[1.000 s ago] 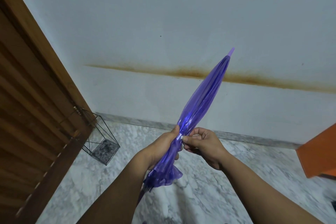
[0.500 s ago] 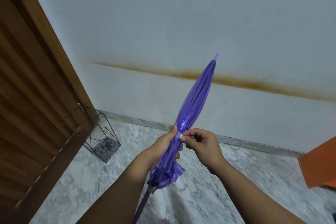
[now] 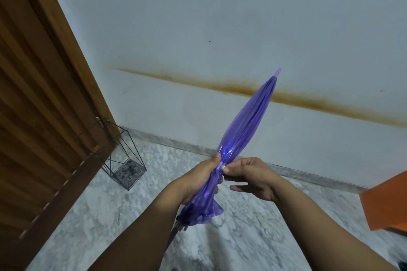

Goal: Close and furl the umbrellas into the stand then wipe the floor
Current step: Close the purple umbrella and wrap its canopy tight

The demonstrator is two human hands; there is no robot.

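Observation:
A closed, translucent purple umbrella [image 3: 248, 125] slants up to the right in front of me, tip toward the wall, handle below the frame's middle. My left hand [image 3: 198, 179] grips the furled canopy around its lower part. My right hand [image 3: 250, 177] pinches the small white strap end against the canopy right beside my left thumb. A black wire umbrella stand [image 3: 123, 160] with a speckled base stands on the floor at the left, against the wooden door, with nothing in it.
A brown louvred wooden door [image 3: 39, 99] fills the left side. The white wall [image 3: 220, 28] ahead carries a rusty stain line. Grey marble floor [image 3: 105, 215] lies below. An orange object [image 3: 387, 202] juts in at the right edge.
The umbrella has tilted a little more to the right and its tip has dropped slightly. Both hands stay at the same spot on the canopy, the right one still pinching the strap.

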